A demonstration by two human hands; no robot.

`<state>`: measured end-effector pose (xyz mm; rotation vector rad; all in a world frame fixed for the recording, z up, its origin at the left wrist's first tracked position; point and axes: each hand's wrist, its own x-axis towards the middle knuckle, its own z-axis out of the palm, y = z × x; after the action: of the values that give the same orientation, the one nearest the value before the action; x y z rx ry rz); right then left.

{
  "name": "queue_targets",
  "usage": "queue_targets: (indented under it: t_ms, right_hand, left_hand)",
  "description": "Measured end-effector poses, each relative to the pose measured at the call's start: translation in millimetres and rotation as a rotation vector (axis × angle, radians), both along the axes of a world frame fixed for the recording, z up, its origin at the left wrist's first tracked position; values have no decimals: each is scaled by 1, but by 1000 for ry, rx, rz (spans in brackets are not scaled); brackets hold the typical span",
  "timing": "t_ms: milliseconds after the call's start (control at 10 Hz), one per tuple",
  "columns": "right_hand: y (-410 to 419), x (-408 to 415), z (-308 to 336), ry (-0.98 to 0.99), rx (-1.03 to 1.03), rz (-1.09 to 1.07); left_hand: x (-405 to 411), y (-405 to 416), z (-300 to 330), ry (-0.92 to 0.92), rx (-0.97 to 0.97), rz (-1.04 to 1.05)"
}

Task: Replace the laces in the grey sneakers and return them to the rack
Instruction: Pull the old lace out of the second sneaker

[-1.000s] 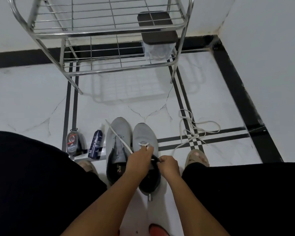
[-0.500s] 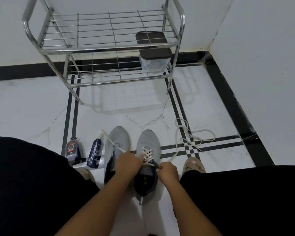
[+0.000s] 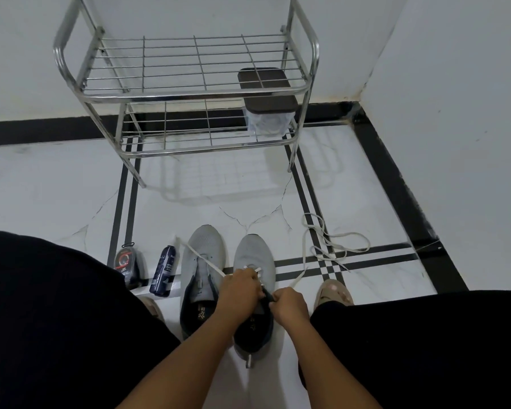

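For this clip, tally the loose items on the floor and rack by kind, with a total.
Grey sneakers: 2, left one, right one
White laces: 2, one being threaded, one loose on the floor
Shoe-care containers: 2, polish, dark bottle
Lidded box on the rack: 1
Rack: 1
Total: 8

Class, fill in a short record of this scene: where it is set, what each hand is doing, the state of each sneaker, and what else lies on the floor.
setting: tiled floor in front of a metal rack
left hand: on the right sneaker's lacing
right hand: pinching the lace at that sneaker
left sneaker: no lacing seen, one lace end across it
loose lace: on the floor, right of the sneakers
also on floor: two small containers, left of the sneakers
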<state>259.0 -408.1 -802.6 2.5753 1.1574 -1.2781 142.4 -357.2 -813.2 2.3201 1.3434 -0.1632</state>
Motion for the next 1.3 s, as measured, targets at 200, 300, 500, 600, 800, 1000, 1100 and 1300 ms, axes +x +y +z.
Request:
queue_targets:
  t_ms: [200,300,500,600,800,1000,1100,1300]
  right_hand:
    - [-3,5,-1,-24,8,25]
    - [-4,2,2,-41,4,72]
    - [-3,3,1,-54,-17,110]
    - [-4,3,1,-62,-47,119]
    - [5,5,5,-16,-15,108]
    - [15,-3,4,-12,229,174]
    - [9,-13,-2,-55,236,336]
    - [0,-31,-4,-167,277,567]
  left_hand:
    - [-26,60,56,-1378,-769,1556]
    - [-36,58,51,-743,-567,1065]
    - [-11,-1,12,182,-185,51]
    - [-12,6,13,101,5,201]
    - [-17,22,24,48,171,274]
    - [-23,-14,4,262,-334,227]
    - [-26,-14,1,149,-348,289]
    - [-36,-6,-5,86,-382,336]
